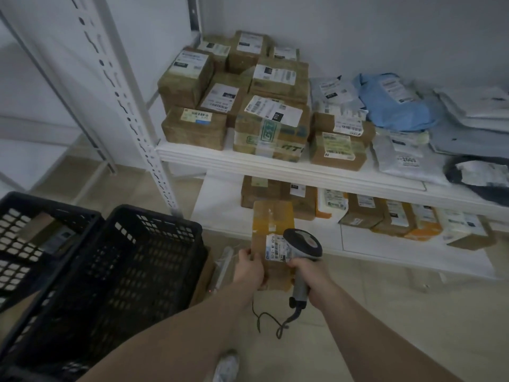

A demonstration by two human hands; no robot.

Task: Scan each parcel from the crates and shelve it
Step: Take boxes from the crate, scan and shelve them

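My left hand (249, 270) grips the near left edge of a long brown cardboard parcel (272, 219) with tan tape and a white label. My right hand (311, 277) holds a grey handheld barcode scanner (303, 244) by its handle; the scanner's head sits right over the parcel's label. A coiled cable hangs from the scanner's handle. Two black plastic crates stand at my left: the near crate (132, 260) and a far crate (33, 227) with a parcel showing inside.
White shelving (275, 164) stands ahead. Its upper shelf carries several brown boxes and grey and blue mailer bags. The lower shelf (358, 244) holds a row of boxes and padded envelopes. A slotted white upright (132, 114) rises left of the shelf. Tiled floor lies below.
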